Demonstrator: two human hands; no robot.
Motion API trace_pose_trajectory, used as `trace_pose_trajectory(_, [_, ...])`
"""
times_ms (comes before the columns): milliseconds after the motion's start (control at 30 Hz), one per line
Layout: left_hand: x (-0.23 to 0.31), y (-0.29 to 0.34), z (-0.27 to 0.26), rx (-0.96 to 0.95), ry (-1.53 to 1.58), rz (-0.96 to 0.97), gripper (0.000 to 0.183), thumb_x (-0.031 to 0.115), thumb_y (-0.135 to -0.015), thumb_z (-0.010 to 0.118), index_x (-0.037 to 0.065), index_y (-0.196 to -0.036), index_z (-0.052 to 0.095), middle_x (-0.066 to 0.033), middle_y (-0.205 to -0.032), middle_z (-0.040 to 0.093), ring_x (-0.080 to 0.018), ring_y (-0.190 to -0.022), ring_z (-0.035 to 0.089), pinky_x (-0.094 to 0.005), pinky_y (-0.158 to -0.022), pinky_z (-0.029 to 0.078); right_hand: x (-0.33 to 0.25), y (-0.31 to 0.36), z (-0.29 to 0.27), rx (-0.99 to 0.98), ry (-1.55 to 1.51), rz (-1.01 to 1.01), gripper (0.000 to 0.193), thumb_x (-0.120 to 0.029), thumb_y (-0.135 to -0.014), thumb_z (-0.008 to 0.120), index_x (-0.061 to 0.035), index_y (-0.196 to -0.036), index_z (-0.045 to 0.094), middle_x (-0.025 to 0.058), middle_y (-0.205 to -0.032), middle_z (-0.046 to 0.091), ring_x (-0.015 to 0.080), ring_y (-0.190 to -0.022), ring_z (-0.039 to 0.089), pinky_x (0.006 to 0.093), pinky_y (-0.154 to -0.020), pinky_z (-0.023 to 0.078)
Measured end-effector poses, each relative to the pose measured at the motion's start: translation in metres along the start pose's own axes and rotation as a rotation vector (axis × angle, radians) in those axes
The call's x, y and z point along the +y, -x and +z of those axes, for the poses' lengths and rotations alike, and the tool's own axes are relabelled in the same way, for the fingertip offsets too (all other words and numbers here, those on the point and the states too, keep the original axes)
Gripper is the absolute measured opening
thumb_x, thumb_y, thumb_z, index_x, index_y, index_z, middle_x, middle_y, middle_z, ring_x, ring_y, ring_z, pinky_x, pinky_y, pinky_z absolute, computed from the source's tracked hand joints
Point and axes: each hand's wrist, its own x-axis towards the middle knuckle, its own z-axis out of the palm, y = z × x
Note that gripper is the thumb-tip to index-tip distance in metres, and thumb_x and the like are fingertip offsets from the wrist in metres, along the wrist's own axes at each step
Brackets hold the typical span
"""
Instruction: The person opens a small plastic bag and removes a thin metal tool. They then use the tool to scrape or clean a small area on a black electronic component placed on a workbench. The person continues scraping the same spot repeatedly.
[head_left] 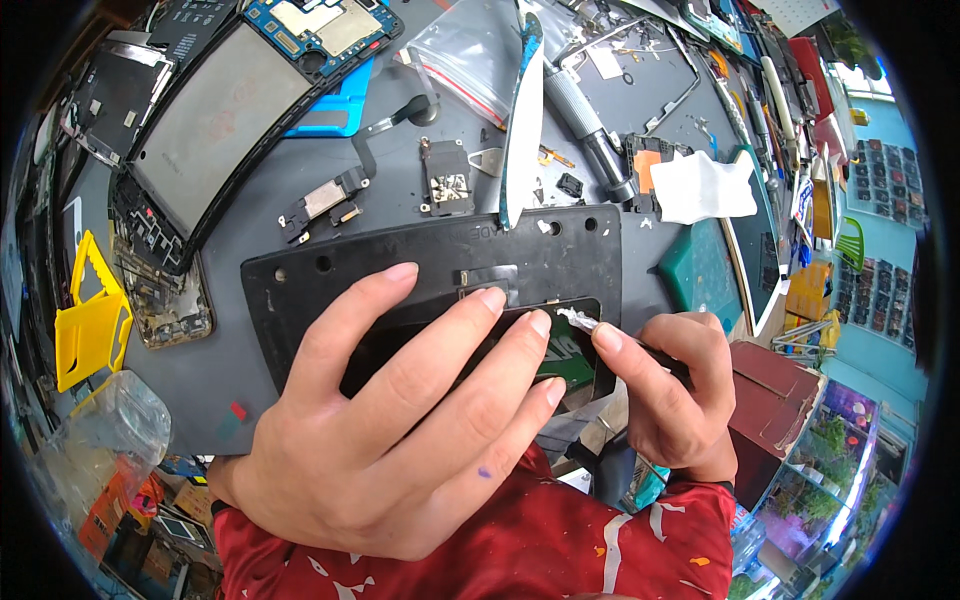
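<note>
A dark phone screen panel [568, 365], partly lit green, lies on a thick black pad [400, 258] with round holes. My left hand [400, 410] rests over it, fingers spread and stretched, fingertips on the panel and covering much of it. A short flex strip [490, 278] sticks out beyond the panel's far edge. My right hand [675, 395] pinches a thin dark tool [662, 358]; its exact kind is mostly hidden by the fingers. The tool's tip bears a crumpled white wad [577, 318], which touches or hovers at the panel's far right corner; I cannot tell which.
At the far left a phone frame [225, 120] with an exposed board leans near a yellow plastic tool [88, 315]. Loose phone parts [447, 180], a white-and-blue blade-like strip [525, 110], a metal-handled tool [580, 110] and white tissue [703, 187] lie beyond the pad.
</note>
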Motion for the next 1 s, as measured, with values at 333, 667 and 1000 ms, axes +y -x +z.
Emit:
trace_pose_trajectory(333, [0.0007,-0.0026,-0.0037,-0.028,0.003,-0.013,0.026,0.026,-0.094,0.089,0.030,-0.120,0.086,-0.0023,-0.142,0.082,-0.0251,-0.130,0.073,-0.0574,-0.117,0.055,0.0022,0.0002,0.0027,0.032,0.010,-0.036,0.063,-0.006,-0.073,0.084,-0.0031,-0.136,0.088,0.0103,-0.109,0.065,0.0246,-0.084,0.063,0.0365,-0.067,0.052])
trace_pose_trajectory(667, [0.0000,-0.0026,-0.0032,-0.020,0.001,-0.005,0.026,0.027,-0.094,0.088,0.030,-0.119,0.086,-0.0025,-0.142,0.082,-0.0253,-0.131,0.073,-0.0573,-0.117,0.055,0.0017,-0.0006,0.0011,0.034,-0.026,-0.001,0.065,-0.004,-0.072,0.080,-0.0036,-0.137,0.087,0.0116,-0.108,0.069,0.0253,-0.084,0.064,0.0367,-0.069,0.054])
trace_pose_trajectory(1000, [-0.0007,-0.0020,-0.0013,-0.017,-0.006,-0.002,0.027,0.026,-0.094,0.086,0.030,-0.121,0.087,-0.0030,-0.142,0.082,-0.0257,-0.129,0.074,-0.0569,-0.116,0.055,-0.0011,-0.0008,-0.0037,0.104,-0.043,0.060,0.068,0.008,-0.073,0.084,-0.0020,-0.141,0.085,0.0102,-0.106,0.074,0.0248,-0.083,0.067,0.0364,-0.069,0.054])
